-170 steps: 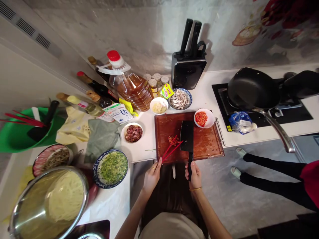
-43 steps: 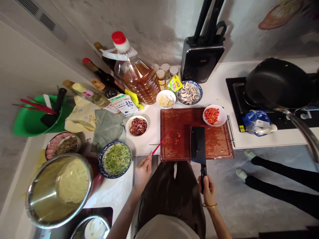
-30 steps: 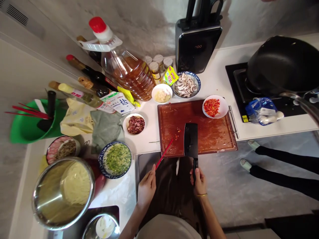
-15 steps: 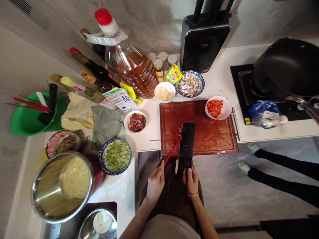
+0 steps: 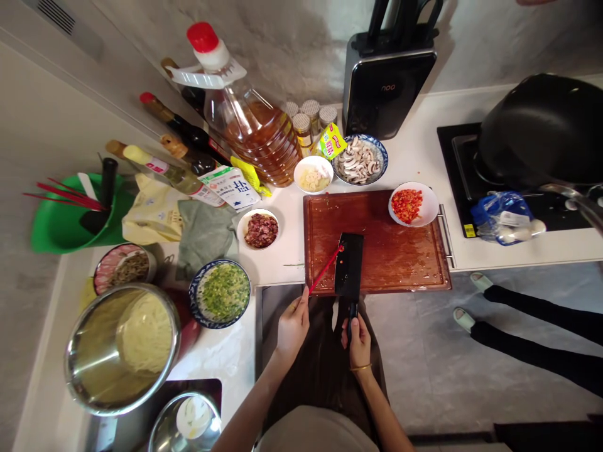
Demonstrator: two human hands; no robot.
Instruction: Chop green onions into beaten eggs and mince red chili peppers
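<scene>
My left hand (image 5: pixel 293 326) is closed around red chopsticks (image 5: pixel 325 274), whose tips touch the black blade near its upper left. In my right hand (image 5: pixel 358 342) is the handle of a black cleaver (image 5: pixel 349 263), its blade lying flat-side up above the front of the wooden cutting board (image 5: pixel 377 251). A few small red bits stick to the blade by the chopstick tips. On the board's far right corner stands a white bowl (image 5: pixel 426 207) of chopped red pepper (image 5: pixel 407 206). Scattered crumbs and wet spots mark the board.
Behind the board are bowls of minced garlic (image 5: pixel 315 178) and sliced mushrooms (image 5: pixel 360 162), plus a knife block (image 5: pixel 389 88). Left are bowls of meat (image 5: pixel 260 230) and chopped greens (image 5: pixel 222 294), an oil bottle (image 5: pixel 257 132) and a steel pot (image 5: pixel 78 370). A wok (image 5: pixel 541 129) and another person's legs (image 5: pixel 527 345) are right.
The cleaver has shifted slightly left with my right hand. The chopstick tips have moved up a little along the blade, and red bits now show on it.
</scene>
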